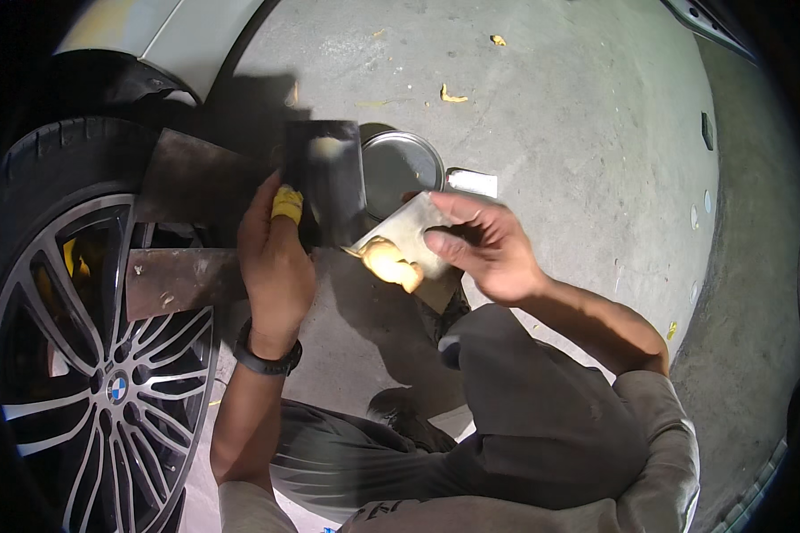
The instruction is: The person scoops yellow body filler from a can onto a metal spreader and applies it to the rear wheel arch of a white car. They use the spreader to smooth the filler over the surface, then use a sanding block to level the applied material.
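Left hand (276,253) gripped the dark plate (336,191), upper centre; right hand (496,253) pinched the pale spreader (415,226), mid-frame. Holding it level seemed best for keeping the putty (389,263) on.

Two hands (278,266) (500,253), two brown panels (187,182) (180,282), one dark board (325,191), one pale spreader (415,226). One tin (402,173), one wheel (117,385), one wristband (265,362).
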### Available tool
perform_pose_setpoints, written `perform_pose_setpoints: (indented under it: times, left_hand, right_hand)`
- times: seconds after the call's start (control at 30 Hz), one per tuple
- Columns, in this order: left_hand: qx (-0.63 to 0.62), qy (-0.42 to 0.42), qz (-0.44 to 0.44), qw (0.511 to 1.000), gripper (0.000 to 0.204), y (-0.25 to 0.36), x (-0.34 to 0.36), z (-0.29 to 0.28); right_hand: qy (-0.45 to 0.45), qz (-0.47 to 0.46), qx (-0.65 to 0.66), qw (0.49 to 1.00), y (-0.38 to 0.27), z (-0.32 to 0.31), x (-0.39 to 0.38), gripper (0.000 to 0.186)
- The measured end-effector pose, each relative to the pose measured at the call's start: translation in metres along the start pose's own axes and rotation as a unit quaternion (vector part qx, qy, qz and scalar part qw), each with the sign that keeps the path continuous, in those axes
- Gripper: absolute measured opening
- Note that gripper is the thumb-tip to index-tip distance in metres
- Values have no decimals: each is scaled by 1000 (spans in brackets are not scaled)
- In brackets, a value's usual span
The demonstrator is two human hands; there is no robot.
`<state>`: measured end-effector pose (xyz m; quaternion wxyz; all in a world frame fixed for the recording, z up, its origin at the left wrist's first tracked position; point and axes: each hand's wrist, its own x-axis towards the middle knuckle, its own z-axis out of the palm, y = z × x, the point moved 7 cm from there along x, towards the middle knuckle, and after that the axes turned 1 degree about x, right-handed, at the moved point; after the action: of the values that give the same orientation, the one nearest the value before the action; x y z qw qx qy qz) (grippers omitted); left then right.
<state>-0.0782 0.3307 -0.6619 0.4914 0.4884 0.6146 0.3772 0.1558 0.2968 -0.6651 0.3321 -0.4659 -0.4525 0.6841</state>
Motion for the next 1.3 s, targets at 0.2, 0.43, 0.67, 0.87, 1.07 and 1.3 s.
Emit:
perform_pose_setpoints:
  times: [0.2,0.43,0.67,0.87,1.07,1.3]
  left_hand:
    - [-145,18,-37,989,47,5,-21,21]
    - [243,41,271,930,46,40,-32,-1]
    - [9,-18,106,994,41,21,-10,7]
    - [104,-10,75,992,42,4,-1,5]
    - [72,-51,71,994,42,-7,2,10]
    - [115,-58,132,983,42,-2,4,14]
  right_hand:
    - [50,-528,-338,778,-71,24,-28,35]
    - [41,-491,-531,689,-42,0,-13,57]
    - [42,-212,-384,898,-48,-28,2,13]
    - [-106,-189,-396,893,-53,14,8,9]
    - [-204,-222,-420,856,-47,28,6,11]
    - [-148,-249,-427,856,-47,17,1,20]
